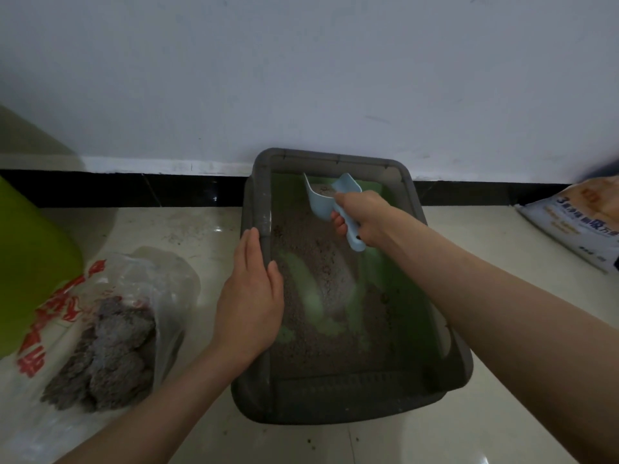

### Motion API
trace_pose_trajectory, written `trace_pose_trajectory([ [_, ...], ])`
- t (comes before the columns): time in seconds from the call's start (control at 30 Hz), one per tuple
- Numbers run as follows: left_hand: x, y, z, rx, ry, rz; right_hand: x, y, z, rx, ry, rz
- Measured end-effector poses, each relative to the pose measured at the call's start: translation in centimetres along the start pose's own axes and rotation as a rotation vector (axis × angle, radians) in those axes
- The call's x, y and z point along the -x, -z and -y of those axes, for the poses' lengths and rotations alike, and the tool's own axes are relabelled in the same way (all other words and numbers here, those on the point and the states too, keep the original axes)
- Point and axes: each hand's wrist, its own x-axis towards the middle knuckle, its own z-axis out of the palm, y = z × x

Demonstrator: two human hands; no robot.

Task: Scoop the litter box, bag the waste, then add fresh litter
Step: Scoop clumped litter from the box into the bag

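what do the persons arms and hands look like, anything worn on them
Both forearms are bare as far as the picture shows them: no sleeves come into view. The left hand and the right hand wear no gloves, and no watch, bracelet or ring shows on either. The nails look short and unpainted, though the dim light makes that hard to confirm.

A home, at floor level by a wall: glossy cream tiles (pixel 502 413) and a black skirting (pixel 134 189) beyond the hands, a litter box (pixel 258 195) between them, a litter sack (pixel 576 216) right of the right hand.
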Motion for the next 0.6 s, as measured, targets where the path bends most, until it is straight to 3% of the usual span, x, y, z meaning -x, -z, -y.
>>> trace_pose_trajectory([
  [0.6, 0.0, 0.1, -0.1, 0.022, 0.004, -0.001, -1.3, -0.3, 1.1, -0.015, -0.089, 0.040],
])
